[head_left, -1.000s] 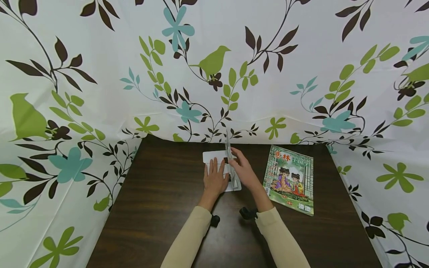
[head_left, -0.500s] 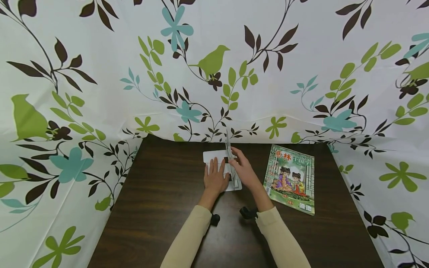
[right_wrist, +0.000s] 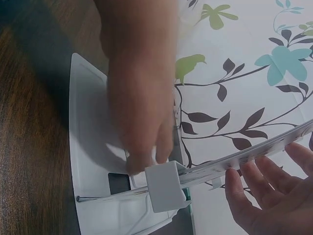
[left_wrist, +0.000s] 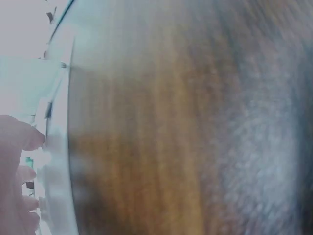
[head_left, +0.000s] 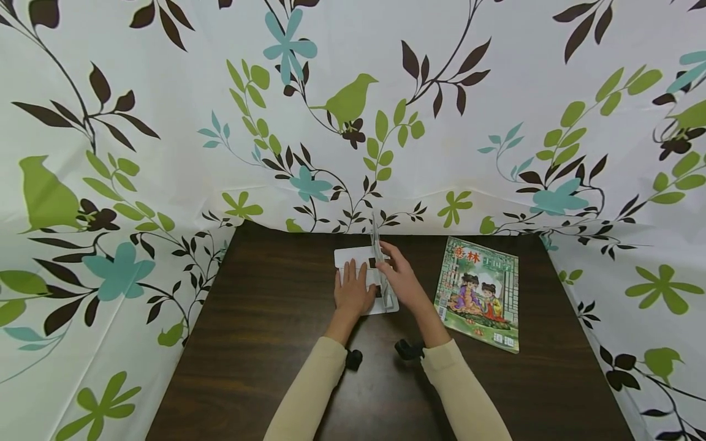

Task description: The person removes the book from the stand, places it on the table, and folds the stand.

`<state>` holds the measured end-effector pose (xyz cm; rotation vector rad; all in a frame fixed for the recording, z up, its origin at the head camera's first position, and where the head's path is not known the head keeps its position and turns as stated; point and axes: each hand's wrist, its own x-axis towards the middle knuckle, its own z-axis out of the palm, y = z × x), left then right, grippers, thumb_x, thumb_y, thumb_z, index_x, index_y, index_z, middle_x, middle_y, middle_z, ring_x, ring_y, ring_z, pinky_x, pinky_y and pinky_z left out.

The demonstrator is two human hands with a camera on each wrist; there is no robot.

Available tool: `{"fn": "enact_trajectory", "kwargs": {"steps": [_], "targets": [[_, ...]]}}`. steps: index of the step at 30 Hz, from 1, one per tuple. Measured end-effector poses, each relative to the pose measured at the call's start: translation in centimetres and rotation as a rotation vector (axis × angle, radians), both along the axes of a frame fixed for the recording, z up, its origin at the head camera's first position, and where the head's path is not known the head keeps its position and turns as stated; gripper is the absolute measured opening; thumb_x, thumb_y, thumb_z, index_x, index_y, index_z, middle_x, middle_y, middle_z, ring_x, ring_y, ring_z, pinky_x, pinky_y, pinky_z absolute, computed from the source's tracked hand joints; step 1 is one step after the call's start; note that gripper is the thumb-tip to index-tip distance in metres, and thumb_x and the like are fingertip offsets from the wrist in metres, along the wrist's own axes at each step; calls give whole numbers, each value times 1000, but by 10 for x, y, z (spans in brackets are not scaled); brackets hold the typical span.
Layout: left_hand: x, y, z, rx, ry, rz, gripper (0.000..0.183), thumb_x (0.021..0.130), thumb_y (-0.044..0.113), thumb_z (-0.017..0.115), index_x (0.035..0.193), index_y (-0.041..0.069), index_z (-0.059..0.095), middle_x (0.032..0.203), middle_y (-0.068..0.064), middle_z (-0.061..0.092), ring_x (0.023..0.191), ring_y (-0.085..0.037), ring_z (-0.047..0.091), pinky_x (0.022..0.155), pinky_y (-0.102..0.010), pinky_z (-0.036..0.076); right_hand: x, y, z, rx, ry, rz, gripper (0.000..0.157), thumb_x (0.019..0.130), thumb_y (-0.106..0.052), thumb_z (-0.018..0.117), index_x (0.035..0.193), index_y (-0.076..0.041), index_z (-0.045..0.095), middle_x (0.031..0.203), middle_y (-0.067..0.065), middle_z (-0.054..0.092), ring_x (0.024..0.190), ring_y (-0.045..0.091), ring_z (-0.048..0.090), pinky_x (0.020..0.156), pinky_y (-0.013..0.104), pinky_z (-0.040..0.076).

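A white stand-like piece, perhaps a bookend, has a flat base (head_left: 353, 255) on the table and a thin upright panel (head_left: 377, 239) at its right side. In the right wrist view, a square white block (right_wrist: 165, 187) sits against the panel, and a dark square shows on the base. My left hand (head_left: 353, 295) rests palm down on the base with fingers spread straight, blurred in the right wrist view. From the right, my right hand (head_left: 405, 283) touches the upright panel with extended fingertips; its fingers (right_wrist: 266, 183) lie along one face. Its thumb is hard to make out.
An illustrated magazine (head_left: 478, 294) lies to the right of my right hand. The dark wooden table (head_left: 248, 343) is bordered behind and at both sides by a white cloth (head_left: 441, 153) with leaves, flowers and birds. Dark wrist cameras (head_left: 409, 350) sit at both cuffs.
My left hand has shifted slightly left on the base, away from the panel, so more of the dark squares shows. My right hand has kept its place at the upright panel.
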<state>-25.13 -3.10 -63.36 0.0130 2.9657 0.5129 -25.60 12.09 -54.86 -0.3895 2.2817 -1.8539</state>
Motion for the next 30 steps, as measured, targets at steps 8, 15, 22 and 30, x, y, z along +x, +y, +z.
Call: {"fn": "enact_trajectory", "kwargs": {"steps": [8, 15, 22, 30], "targets": [[4, -6, 20, 188, 58, 34, 60, 113, 47, 44, 166, 18, 43, 172, -18, 39, 162, -39, 33, 131, -65, 20, -2, 1, 1, 26, 6, -17, 57, 113, -18, 54, 167, -10, 37, 168, 26, 39, 149, 50, 46, 118, 69, 40], [10, -7, 50, 379, 123, 79, 57, 115, 45, 37, 161, 15, 51, 162, -18, 53, 151, -39, 50, 125, -67, 31, -2, 1, -1, 22, -2, -14, 57, 113, -24, 56, 166, -12, 39, 167, 24, 42, 146, 46, 51, 116, 67, 43], [17, -7, 80, 767, 64, 10, 60, 117, 46, 31, 162, 9, 46, 162, -18, 51, 151, -38, 49, 122, -63, 39, -3, 1, -3, 24, 4, -19, 57, 114, -32, 55, 167, -16, 40, 165, 20, 46, 146, 45, 52, 119, 68, 39], [22, -11, 91, 971, 32, -73, 60, 117, 46, 38, 168, 16, 37, 165, -17, 45, 151, -36, 48, 124, -57, 40, 0, 1, -3, 30, -9, -13, 59, 116, -48, 42, 168, -19, 39, 169, 15, 42, 156, 39, 43, 116, 69, 43]]}}
